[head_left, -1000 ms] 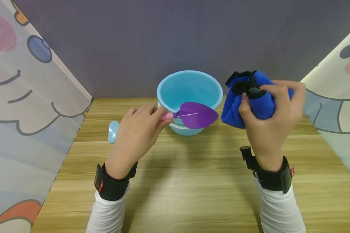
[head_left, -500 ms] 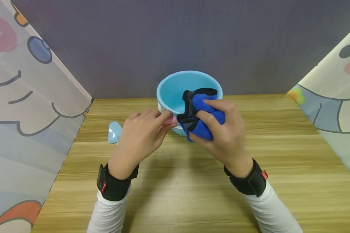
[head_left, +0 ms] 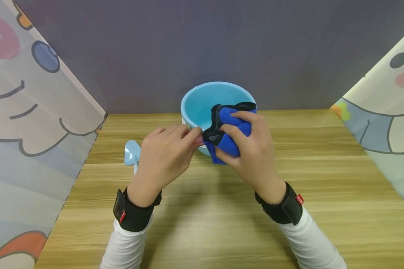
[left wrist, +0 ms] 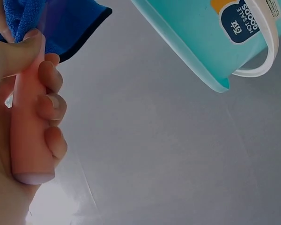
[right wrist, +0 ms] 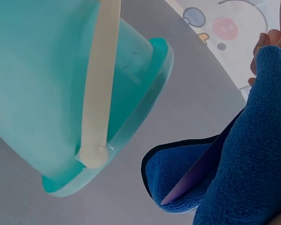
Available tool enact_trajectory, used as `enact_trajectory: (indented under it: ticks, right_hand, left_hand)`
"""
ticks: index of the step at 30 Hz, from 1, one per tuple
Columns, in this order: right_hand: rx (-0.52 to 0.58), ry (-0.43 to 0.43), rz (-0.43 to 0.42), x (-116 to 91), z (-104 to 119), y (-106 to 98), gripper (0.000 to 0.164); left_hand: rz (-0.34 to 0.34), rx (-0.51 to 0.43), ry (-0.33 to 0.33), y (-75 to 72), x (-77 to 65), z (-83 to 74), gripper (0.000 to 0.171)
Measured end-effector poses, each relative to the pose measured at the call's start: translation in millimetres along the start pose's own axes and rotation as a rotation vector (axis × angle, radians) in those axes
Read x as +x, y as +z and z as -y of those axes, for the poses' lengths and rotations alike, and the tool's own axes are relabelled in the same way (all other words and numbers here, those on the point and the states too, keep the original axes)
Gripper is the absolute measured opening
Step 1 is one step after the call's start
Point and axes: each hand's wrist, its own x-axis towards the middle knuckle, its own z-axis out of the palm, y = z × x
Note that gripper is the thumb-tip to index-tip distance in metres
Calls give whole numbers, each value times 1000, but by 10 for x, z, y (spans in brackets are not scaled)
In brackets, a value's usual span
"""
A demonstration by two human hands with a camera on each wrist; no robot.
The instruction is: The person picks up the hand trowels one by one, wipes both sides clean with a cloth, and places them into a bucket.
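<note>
My left hand [head_left: 165, 153] grips the pink handle [left wrist: 30, 126] of a toy shovel, fingers curled round it. The shovel's purple blade [right wrist: 192, 180] lies inside a folded blue cloth with black edging [right wrist: 253, 140]; in the head view the cloth hides it. My right hand [head_left: 256, 157] holds that cloth bunched about the blade, close beside the left hand. Just behind the cloth stands a light blue bucket [head_left: 200, 108], its rim partly covered by cloth and hands. The white bucket handle [right wrist: 100, 93] hangs down its side in the wrist views.
A small light blue toy shovel [head_left: 132, 152] lies on the wooden table [head_left: 202, 224], left of my left hand, which covers part of it. A dark grey panel [head_left: 155, 56] rises behind the bucket. Printed cartoon panels stand at both sides.
My right hand has brought the cloth leftward from the bucket's right onto the purple blade, covering it, then shifted slightly further left. The left hand keeps the handle nearly in place.
</note>
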Motion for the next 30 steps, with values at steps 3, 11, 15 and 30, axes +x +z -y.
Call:
enact_trajectory:
  ticks: [3, 11, 15, 30]
  right_hand:
    - [8, 9, 5, 2, -7, 0, 42]
    - [19, 46, 11, 8, -31, -18, 39]
    - [21, 63, 22, 12, -44, -34, 37]
    - [24, 90, 34, 28, -61, -20, 35]
  left_hand:
    - [10, 5, 2, -10, 5, -4, 28]
    - [8, 11, 12, -30, 20, -12, 29]
    - [10, 15, 18, -34, 27, -17, 30]
    - [19, 14, 5, -43, 32, -6, 31]
